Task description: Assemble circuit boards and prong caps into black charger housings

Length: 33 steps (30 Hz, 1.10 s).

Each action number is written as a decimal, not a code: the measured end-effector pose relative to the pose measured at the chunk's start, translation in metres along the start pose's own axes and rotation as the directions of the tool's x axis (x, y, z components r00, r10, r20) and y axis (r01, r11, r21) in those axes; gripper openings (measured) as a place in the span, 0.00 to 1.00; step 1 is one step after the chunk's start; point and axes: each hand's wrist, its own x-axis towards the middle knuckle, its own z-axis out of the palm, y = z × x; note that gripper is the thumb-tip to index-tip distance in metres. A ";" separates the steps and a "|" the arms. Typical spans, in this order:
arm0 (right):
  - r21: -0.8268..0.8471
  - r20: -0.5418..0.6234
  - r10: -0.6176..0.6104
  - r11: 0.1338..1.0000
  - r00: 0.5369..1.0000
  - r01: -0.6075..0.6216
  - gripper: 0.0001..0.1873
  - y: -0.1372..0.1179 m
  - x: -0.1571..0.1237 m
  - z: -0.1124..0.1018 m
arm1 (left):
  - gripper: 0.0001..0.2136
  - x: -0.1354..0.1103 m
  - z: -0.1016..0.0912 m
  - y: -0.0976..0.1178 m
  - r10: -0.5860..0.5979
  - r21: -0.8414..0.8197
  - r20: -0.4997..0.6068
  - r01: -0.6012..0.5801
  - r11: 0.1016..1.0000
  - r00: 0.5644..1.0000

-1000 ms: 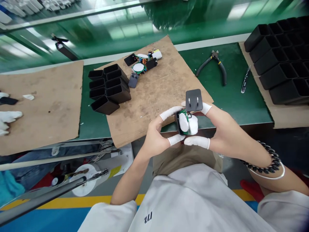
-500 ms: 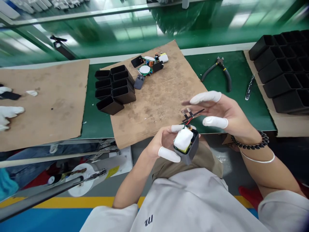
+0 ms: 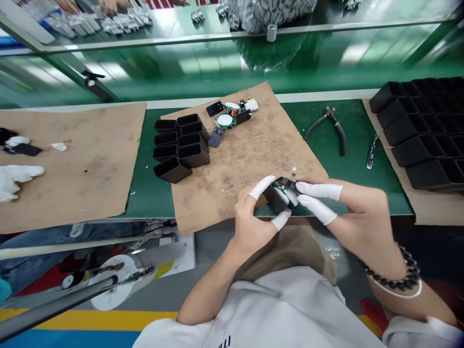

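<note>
My left hand (image 3: 253, 220) grips a small black charger housing (image 3: 276, 198) with a circuit board and white pad inside, at the front edge of the middle cardboard sheet (image 3: 242, 159). My right hand (image 3: 348, 208), white cots on its fingertips, pinches the black plug cover (image 3: 292, 183) with metal prongs against the housing's open top. Both hands meet over the table's near edge.
Several empty black housings (image 3: 181, 145) lie in a block on the cardboard, with loose boards and covers (image 3: 230, 113) behind. Pliers (image 3: 331, 128) and tweezers (image 3: 372, 151) rest on the green mat. More black housings (image 3: 424, 130) fill the right. Another person's gloved hand (image 3: 16, 176) is far left.
My right hand came down from its open pose above and now presses the plug cover onto the housing. Both hands moved forward to the table edge; the view tilted up.
</note>
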 end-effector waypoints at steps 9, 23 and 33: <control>-0.202 -0.001 -0.196 0.961 0.981 0.192 0.12 0.023 0.000 0.040 | 0.27 0.005 0.023 -0.025 0.063 0.122 -0.111 -0.049 0.991 0.992; -0.222 -0.035 -0.247 0.947 0.968 0.233 0.11 0.054 0.015 0.029 | 0.36 0.007 -0.028 -0.023 -0.066 0.276 0.200 0.009 0.961 0.978; -0.189 0.085 -0.283 0.937 0.955 0.294 0.14 0.062 0.008 0.043 | 0.29 0.009 -0.027 -0.029 -0.056 0.145 0.141 0.036 0.989 0.988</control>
